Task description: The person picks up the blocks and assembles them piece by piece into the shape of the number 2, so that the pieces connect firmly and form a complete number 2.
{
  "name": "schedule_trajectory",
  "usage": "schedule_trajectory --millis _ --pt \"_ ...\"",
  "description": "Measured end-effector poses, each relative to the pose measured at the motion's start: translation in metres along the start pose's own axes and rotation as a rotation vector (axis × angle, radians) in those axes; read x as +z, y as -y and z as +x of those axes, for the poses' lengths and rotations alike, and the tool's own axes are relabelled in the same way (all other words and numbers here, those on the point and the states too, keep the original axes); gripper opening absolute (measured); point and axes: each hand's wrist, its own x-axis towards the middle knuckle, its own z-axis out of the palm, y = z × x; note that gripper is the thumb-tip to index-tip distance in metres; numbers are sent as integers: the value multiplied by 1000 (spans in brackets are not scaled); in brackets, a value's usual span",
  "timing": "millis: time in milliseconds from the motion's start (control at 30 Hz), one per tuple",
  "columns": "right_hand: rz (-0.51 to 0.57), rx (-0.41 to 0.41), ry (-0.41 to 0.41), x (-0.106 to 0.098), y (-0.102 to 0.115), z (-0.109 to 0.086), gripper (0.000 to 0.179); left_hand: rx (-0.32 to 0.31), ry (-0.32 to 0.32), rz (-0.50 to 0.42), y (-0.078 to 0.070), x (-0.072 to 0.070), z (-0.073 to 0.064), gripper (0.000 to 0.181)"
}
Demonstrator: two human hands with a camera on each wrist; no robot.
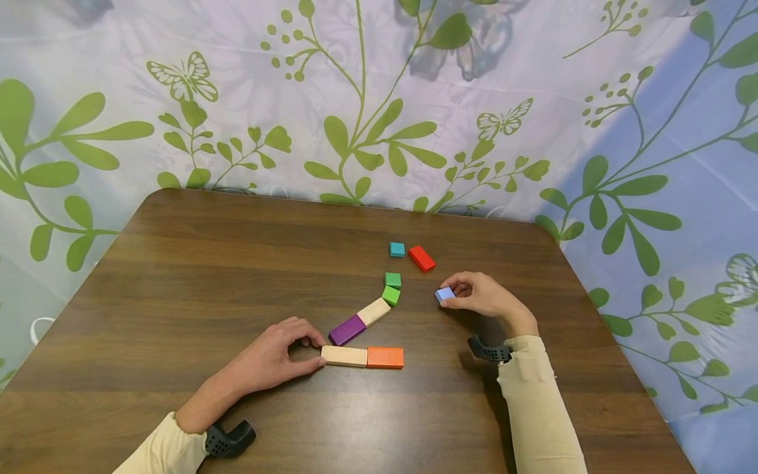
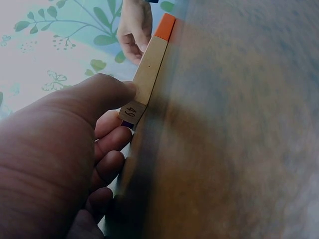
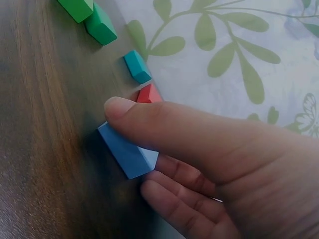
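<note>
My left hand (image 1: 269, 355) pinches the left end of a plain wooden block (image 1: 344, 356) between thumb and fingers. That block lies end to end with an orange block (image 1: 385, 357); its end face, marked with a number, shows in the left wrist view. My right hand (image 1: 487, 297) holds a light blue block (image 1: 445, 296) between thumb and fingers, on the right side of the table. In the right wrist view the thumb lies over the blue block (image 3: 130, 155), hiding part of it.
Behind the orange block a curved row runs to the right: purple block (image 1: 347, 330), second plain block (image 1: 374, 312), light green block (image 1: 390, 295) and darker green block (image 1: 393, 280). Farther back lie a teal block (image 1: 397, 249) and a red block (image 1: 422, 259). Patterned cloth (image 1: 237, 92) hangs behind the table.
</note>
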Motion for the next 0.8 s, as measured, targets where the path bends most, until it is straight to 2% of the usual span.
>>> schedule_trajectory --millis 367,800 --pt "-2 -24 -21 2 1 1 34 -3 9 -4 0 -1 0 21" --pt "-31 -36 -119 10 8 6 37 -9 9 1 0 -1 -1 21"
